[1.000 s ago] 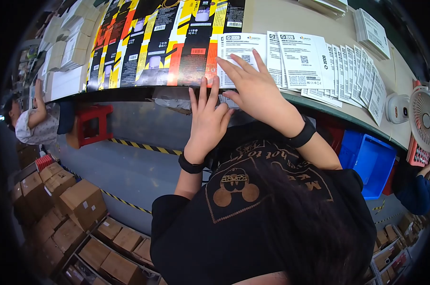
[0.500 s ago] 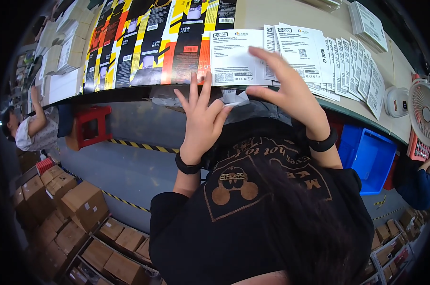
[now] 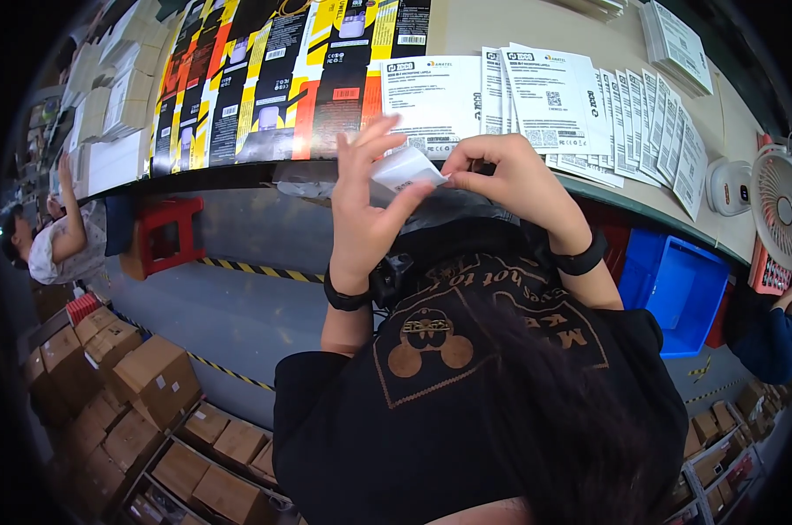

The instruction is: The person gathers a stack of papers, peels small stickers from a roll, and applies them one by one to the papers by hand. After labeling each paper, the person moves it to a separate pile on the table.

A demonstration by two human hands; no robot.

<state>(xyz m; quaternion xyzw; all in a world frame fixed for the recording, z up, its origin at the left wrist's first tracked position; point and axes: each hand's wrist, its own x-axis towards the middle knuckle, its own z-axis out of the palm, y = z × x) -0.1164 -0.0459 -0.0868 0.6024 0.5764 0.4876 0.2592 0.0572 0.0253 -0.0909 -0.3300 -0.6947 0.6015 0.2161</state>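
Just off the table's near edge, my left hand [image 3: 361,206] holds a small white printed slip [image 3: 406,170] between thumb and fingers. The slip looks bent or folded and carries a dark printed patch. My right hand [image 3: 516,182] pinches its right-hand corner with thumb and forefinger, the other fingers curled. Beyond my hands lie white printed sheets: a single sheet [image 3: 431,94] straight ahead and an overlapping group [image 3: 551,98] to its right. A row of flat black, yellow and orange printed packaging cards [image 3: 278,96] covers the table to the left.
Fanned white leaflets [image 3: 667,122] and a leaflet stack [image 3: 678,44] lie at right, near a small white fan [image 3: 776,201]. A blue bin [image 3: 676,293] stands below the table's right side. Another person [image 3: 63,232] is at far left, by a red stool [image 3: 170,232].
My right hand has come down and left from over the white sheets to the slip. My left hand has raised the slip, which now shows between both hands.
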